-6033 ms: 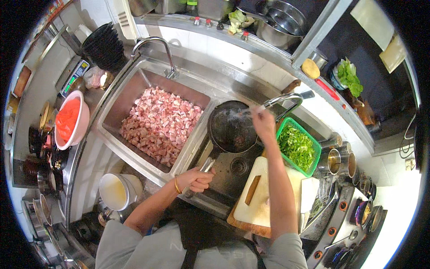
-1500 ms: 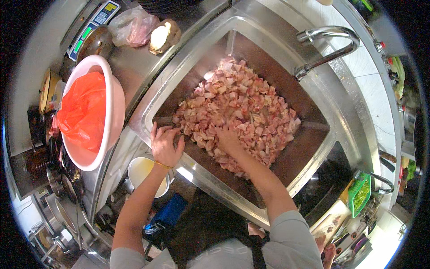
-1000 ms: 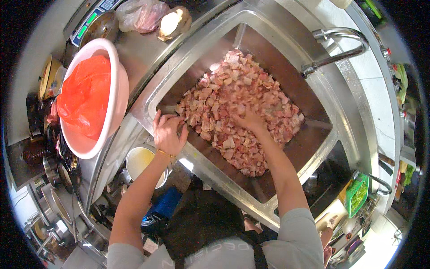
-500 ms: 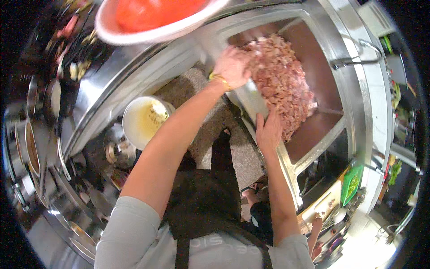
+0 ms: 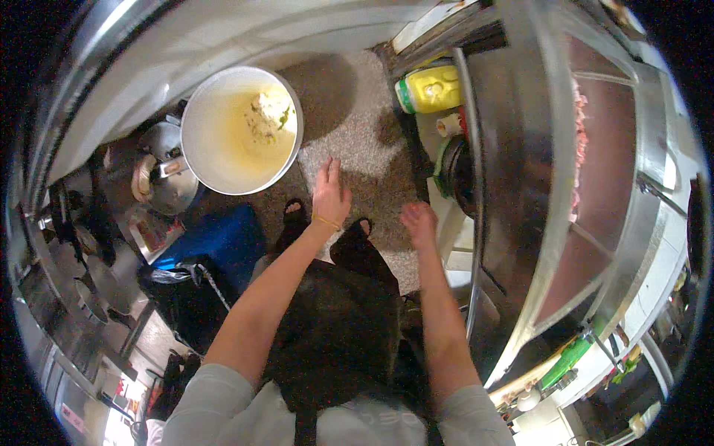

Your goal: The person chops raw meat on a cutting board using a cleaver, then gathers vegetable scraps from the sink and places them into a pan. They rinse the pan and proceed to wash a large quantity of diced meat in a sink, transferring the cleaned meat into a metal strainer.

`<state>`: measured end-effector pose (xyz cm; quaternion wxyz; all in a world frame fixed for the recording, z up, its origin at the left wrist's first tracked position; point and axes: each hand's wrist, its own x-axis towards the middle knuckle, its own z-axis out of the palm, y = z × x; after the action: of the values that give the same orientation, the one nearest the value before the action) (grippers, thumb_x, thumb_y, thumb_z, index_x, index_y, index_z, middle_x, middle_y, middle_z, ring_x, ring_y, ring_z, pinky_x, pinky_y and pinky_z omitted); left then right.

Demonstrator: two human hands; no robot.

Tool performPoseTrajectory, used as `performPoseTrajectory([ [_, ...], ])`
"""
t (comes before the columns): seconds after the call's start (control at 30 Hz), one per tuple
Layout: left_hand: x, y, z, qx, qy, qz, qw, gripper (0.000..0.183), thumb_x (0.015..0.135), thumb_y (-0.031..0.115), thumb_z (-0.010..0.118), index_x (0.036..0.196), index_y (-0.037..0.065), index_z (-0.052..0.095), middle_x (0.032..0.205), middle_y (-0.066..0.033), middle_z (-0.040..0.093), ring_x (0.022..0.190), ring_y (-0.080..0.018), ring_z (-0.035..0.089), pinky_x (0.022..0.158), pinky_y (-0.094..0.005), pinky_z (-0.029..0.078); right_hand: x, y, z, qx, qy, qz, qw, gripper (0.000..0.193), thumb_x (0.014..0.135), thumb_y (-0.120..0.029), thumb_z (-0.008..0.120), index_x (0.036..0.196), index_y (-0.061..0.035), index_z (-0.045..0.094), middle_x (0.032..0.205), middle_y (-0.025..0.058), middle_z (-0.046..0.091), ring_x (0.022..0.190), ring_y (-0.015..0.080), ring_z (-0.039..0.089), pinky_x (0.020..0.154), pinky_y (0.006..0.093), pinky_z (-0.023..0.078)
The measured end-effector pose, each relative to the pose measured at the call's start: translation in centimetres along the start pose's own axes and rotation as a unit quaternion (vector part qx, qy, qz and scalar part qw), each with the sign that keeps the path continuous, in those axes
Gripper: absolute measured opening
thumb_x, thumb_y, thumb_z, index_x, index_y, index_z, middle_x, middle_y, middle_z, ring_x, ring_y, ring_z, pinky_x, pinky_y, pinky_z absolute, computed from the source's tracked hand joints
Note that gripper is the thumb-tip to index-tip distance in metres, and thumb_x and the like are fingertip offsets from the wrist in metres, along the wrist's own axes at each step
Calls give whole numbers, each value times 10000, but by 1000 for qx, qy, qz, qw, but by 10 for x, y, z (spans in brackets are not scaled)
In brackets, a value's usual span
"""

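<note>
My left hand (image 5: pixel 331 192) hangs over the speckled floor with its fingers stretched out and nothing in it. It is just right of and below a white bucket (image 5: pixel 204 152), apart from its rim. Inside the bucket are a yellowish liquid or residue and pale and green bits. My right hand (image 5: pixel 419 221) is in the air beside the open space under the sink, its fingers curled in, with nothing seen in them. Farther right, chopped raw meat (image 5: pixel 579 141) lies in the metal sink (image 5: pixel 606 160), mostly hidden behind the near rim.
Under the sink are a yellow jug (image 5: pixel 435 89) with a green cap and a dark round item (image 5: pixel 457 175). Metal pots (image 5: pixel 167 189) and a blue bag (image 5: pixel 223 241) are at left. A green tray (image 5: pixel 567 364) is at the lower right.
Both hands have left the meat and sink and come down over the floor, the left toward the bucket. My view has turned downward and left; the white-rimmed bowl of red contents has gone from view.
</note>
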<state>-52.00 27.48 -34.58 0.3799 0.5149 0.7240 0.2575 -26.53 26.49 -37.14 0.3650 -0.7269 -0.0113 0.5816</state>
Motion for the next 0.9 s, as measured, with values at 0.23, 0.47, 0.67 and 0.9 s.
performPoseTrajectory([
  [0.23, -47, -96, 95, -143, -140, -177, 964, 524, 829, 33, 586, 1341, 37, 477, 1289, -202, 541, 1037, -409, 611, 869, -460, 519, 261, 0, -199, 266, 169, 38, 948, 376, 887, -435, 603, 875, -62, 559, 744, 81, 581, 697, 233, 574, 654, 393, 548],
  [0.47, -46, -113, 136, -86, -175, -87, 977, 430, 833, 53, 584, 1259, 6, 558, 1105, -194, 675, 963, -384, 655, 828, -447, 537, 351, -9, -304, 72, 227, 60, 969, 317, 862, -473, 626, 910, -162, 589, 676, -4, 501, 584, 183, 474, 522, 318, 422],
  [0.67, -37, -118, 163, -94, -188, -111, 971, 392, 841, 62, 573, 1230, 17, 584, 1114, -177, 678, 974, -352, 660, 839, -431, 538, 325, -36, -303, -139, 275, 61, 949, 281, 856, -468, 625, 971, -213, 647, 750, -4, 580, 661, 197, 495, 528, 364, 405],
  [0.9, -16, -99, 174, -72, -220, -100, 968, 341, 850, 119, 578, 1183, 52, 607, 1047, -160, 689, 949, -358, 657, 810, -453, 537, 312, -31, -278, 38, 255, -20, 966, 359, 875, -452, 609, 1104, -176, 610, 988, 45, 570, 925, 254, 481, 745, 440, 405],
])
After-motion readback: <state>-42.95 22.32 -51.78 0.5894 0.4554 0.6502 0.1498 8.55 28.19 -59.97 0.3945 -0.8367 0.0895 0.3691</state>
